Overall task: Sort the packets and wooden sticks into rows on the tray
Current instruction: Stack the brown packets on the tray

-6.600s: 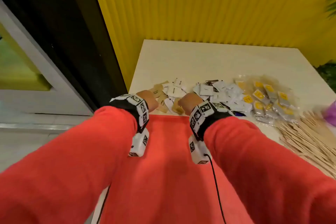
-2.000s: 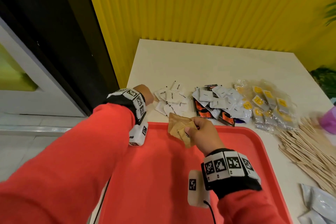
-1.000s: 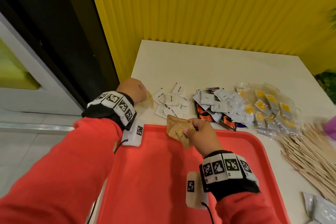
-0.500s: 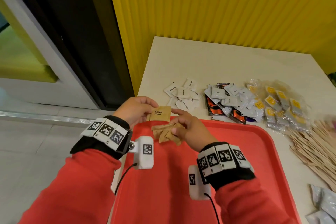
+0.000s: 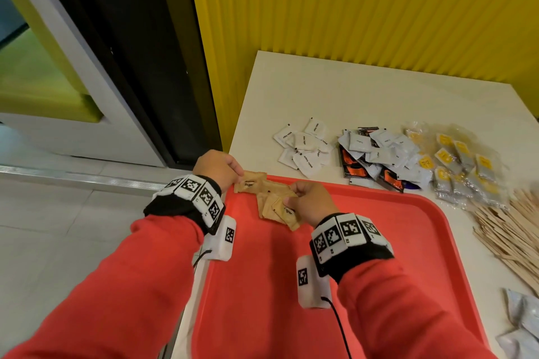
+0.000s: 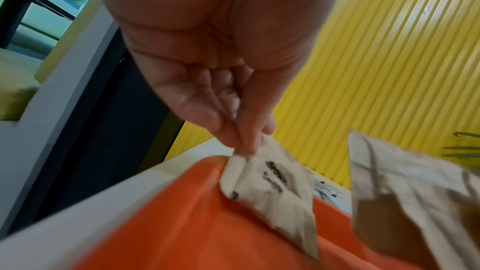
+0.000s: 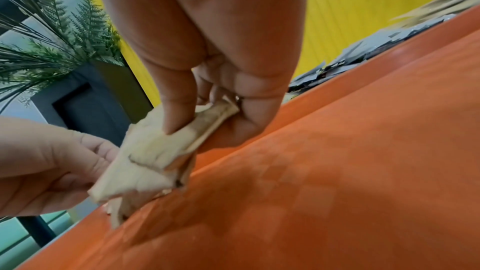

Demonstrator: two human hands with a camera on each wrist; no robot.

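Observation:
A red tray (image 5: 379,256) lies on the pale table in front of me. My left hand (image 5: 217,167) pinches one brown sugar packet (image 5: 251,182) by its corner over the tray's far left corner; the left wrist view shows that brown sugar packet (image 6: 275,188) hanging from thumb and finger. My right hand (image 5: 310,201) grips a bunch of several brown packets (image 5: 278,208) just above the tray. In the right wrist view the thumb presses down on the bunch (image 7: 155,155). Wooden sticks (image 5: 510,230) lie heaped at the tray's right.
Beyond the tray lie white sugar packets (image 5: 304,148), a mixed white and orange-black pile (image 5: 379,157) and clear packets with yellow labels (image 5: 458,166). Silver packets (image 5: 522,326) sit at the near right. A yellow ribbed wall (image 5: 364,9) backs the table; its left edge drops to the floor.
My left hand has picked a brown packet off the table and carried it to the tray's far left corner, lower than before. The right hand still holds its bunch, close beside the left.

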